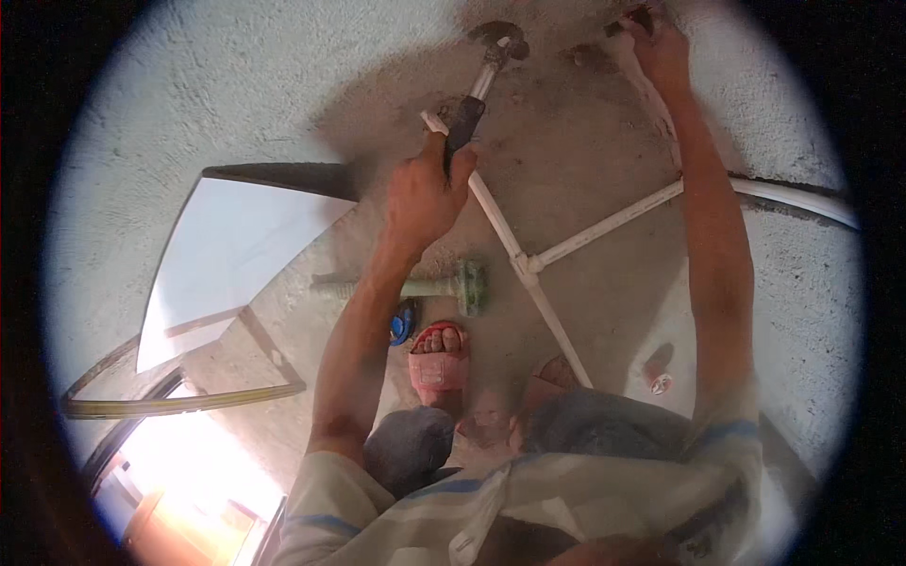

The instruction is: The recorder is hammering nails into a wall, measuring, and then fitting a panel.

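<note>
- Holding the hammer (pixel 464 123) in the left hand (pixel 425 193), fingers wrapped snug around the black grip, pointing the metal end up and away from the body.
- Pinching a dark piece (pixel 643 16) in the right hand (pixel 662 55), fingers curled in narrow, up at the top right close to the wall (pixel 774 104). Maybe gripping a chisel, maybe just a chunk; being too small and half covered to call.
- Leaving a good gap between hammer and dark piece, so not touching or striking anything with it at this instant.
- Going by that, probably sitting at the positioning stage of some hammering low by the wall: placing with the right, holding ready with the left.
- Calling next, I'd guess, for a steady hold on the dark piece, some swing room, and right-hand fingertips well out of the hammer's path.
- Needing care around the white pipe (pixel 495 217) too, running under the left hand and meeting a branch at the tee (pixel 528 265).
- Also spotting a green thing (pixel 472 288) on the floor (pixel 604 302), partly behind the left forearm (pixel 354 349), plus a blue roll (pixel 403 323) near the pink sandal (pixel 441 373).
</note>
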Motion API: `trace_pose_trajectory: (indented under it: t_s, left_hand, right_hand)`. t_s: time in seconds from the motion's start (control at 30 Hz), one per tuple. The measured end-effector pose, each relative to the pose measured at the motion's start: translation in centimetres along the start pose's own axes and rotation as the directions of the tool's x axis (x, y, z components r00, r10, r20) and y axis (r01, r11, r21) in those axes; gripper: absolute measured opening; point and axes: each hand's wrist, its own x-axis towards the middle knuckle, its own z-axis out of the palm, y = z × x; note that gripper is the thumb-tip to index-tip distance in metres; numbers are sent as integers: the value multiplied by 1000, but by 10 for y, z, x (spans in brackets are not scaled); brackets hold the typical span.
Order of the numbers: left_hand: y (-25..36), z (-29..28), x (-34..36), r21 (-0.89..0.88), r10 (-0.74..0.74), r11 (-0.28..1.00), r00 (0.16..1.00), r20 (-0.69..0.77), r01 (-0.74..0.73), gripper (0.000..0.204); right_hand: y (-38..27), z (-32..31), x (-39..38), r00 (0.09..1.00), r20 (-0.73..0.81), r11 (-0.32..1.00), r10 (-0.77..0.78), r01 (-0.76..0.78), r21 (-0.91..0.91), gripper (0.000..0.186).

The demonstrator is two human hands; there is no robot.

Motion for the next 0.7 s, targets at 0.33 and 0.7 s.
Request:
trace_pose_trajectory:
  t_s: [0.33,0.7]
  left_hand:
    - [-13,-5,-2,-8,-39,999,999,9,39,33]
    - [4,20,-2,-154,42,987,996,-83,-54,32]
  right_hand:
    - [-4,-1,-9,991,51,990,125,-122,-68,32]
    - [-21,57,-42,980,197,995,19,1,-100,30]
